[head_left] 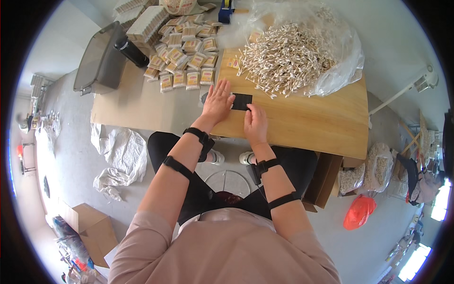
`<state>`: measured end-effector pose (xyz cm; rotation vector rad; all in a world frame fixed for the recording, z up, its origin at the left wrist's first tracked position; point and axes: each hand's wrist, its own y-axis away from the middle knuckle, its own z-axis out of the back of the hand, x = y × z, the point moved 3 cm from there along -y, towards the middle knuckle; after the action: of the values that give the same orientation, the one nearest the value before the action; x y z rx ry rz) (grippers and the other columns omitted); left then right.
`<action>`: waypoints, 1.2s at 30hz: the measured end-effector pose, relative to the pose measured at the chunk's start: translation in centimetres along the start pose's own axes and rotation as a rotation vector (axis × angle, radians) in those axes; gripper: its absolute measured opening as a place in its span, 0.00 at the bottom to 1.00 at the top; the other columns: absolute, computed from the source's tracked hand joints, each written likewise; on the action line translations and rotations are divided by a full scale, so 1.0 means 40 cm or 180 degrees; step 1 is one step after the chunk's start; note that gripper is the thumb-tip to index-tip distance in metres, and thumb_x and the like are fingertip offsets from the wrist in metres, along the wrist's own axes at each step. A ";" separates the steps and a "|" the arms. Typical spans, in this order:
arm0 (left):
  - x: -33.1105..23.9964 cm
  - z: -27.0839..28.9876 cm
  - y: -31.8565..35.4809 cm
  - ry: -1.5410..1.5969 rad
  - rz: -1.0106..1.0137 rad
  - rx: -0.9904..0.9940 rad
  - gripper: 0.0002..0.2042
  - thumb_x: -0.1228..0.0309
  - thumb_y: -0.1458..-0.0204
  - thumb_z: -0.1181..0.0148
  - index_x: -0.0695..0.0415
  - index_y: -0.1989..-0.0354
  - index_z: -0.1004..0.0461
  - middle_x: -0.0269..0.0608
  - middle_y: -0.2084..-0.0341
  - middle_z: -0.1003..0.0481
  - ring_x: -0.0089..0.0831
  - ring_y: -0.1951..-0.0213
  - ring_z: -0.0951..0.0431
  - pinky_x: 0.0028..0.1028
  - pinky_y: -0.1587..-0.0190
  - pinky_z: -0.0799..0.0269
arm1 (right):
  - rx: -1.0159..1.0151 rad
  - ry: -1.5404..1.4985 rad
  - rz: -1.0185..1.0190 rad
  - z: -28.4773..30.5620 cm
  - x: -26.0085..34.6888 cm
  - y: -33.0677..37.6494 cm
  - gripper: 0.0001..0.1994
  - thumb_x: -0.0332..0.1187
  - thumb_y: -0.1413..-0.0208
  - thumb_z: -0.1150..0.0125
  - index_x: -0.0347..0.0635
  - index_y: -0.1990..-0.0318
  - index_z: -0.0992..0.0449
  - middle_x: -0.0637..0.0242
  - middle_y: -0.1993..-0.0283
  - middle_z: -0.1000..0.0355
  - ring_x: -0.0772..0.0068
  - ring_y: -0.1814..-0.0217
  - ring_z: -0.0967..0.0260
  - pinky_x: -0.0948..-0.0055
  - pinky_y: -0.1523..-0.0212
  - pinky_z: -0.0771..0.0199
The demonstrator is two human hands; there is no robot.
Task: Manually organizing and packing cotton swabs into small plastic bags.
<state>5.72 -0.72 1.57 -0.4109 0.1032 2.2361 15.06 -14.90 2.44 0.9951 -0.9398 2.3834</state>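
Note:
A small black rectangular object (242, 101) lies on the wooden table (307, 118) near its front edge. My left hand (218, 100) lies flat with fingers spread, touching the black object's left end. My right hand (255, 122) rests just below the object, fingers curled at its lower right corner. Whether either hand grips it is unclear. A big heap of cotton swabs (286, 59) lies on a clear plastic bag (340, 61) beyond my right hand. Several small packed swab packets (187, 57) lie in rows beyond my left hand.
A grey lidded bin (99, 59) and a black bottle (131, 51) stand at the table's left. Stacked flat boxes (146, 21) and a blue tape dispenser (226, 12) sit at the back. On the floor lie white sacks (120, 158), cardboard boxes (92, 229) and an orange bag (358, 211).

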 end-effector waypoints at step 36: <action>0.081 0.016 -0.002 0.5282 0.0743 -0.0994 0.34 0.48 0.33 0.73 0.70 0.34 0.48 0.52 0.33 0.47 0.39 0.31 0.48 0.33 0.29 0.57 | 0.1739 0.1963 0.0313 -0.108 0.057 -0.063 0.39 0.57 0.39 0.59 0.31 0.31 0.49 0.53 0.25 0.56 0.56 0.22 0.65 0.50 0.26 0.71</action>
<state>3.68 1.84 1.10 -2.3665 0.6633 1.4978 12.92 -9.87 2.94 0.3055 -0.1140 2.8331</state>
